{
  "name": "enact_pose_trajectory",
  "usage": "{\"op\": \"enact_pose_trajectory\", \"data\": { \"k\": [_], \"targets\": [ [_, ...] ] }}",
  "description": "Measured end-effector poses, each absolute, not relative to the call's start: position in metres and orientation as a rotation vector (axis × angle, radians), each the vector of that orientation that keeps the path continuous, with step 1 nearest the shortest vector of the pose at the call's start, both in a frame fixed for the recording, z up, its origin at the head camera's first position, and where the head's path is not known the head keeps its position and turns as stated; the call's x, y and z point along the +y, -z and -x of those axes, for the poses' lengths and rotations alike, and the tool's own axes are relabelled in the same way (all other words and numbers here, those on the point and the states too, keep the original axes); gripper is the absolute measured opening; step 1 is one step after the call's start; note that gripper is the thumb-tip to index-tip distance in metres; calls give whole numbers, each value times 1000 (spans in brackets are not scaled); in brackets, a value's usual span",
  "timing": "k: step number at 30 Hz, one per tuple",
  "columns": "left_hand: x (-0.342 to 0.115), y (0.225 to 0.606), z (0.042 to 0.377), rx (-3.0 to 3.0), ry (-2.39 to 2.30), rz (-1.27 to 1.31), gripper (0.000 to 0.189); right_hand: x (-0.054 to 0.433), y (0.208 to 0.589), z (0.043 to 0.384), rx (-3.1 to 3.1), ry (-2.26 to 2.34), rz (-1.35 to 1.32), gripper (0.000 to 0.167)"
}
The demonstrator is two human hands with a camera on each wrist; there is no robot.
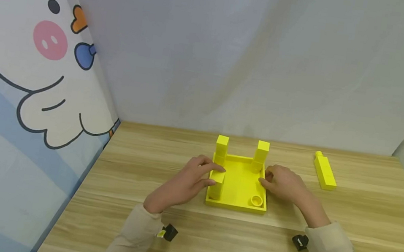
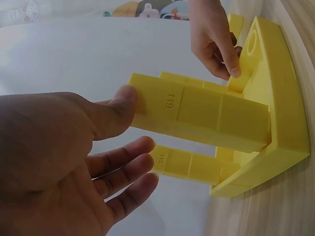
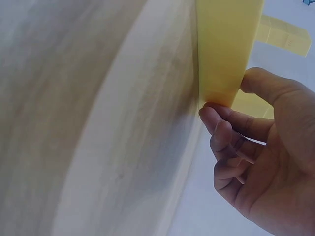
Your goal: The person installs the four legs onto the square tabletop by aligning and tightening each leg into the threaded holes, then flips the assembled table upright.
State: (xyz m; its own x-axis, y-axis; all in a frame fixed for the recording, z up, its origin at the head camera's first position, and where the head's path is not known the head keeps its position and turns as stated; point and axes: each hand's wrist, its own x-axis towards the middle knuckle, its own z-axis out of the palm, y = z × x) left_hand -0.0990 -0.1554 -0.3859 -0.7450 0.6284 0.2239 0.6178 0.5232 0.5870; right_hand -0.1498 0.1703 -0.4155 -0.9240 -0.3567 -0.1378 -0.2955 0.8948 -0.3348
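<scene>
A pale brown wood-grain tabletop (image 1: 116, 225) carries 2 things: a square yellow plastic tray (image 1: 239, 182), flat, toward the far middle, and, right of it, a long yellow square-sided plastic post (image 1: 325, 172), knobbed end far.

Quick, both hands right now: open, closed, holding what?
Left hand: closed, pinching the near-left yellow post at its top.
Right hand: closed, gripping the right edge of the yellow tray.
</scene>
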Motion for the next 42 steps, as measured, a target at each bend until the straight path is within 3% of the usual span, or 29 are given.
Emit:
{"op": "enact_pose_trajectory", "data": {
  "k": [11, 19, 30, 42],
  "targets": [
    [-169, 388, 119, 2733, -1180, -866, 37, 171, 413, 150, 2863, 477, 489, 26],
    [-174, 418, 135, 2739, -1123, -720, 41, 172, 417, 150, 2852, 486, 482, 29],
    [-162, 446, 144, 2778, -1081, -713, 34, 175, 422, 151, 2854, 496, 482, 25],
    [-152, 455, 150, 2758, -1028, -675, 45, 173, 420, 149, 2860, 502, 488, 25]
  ]
}}
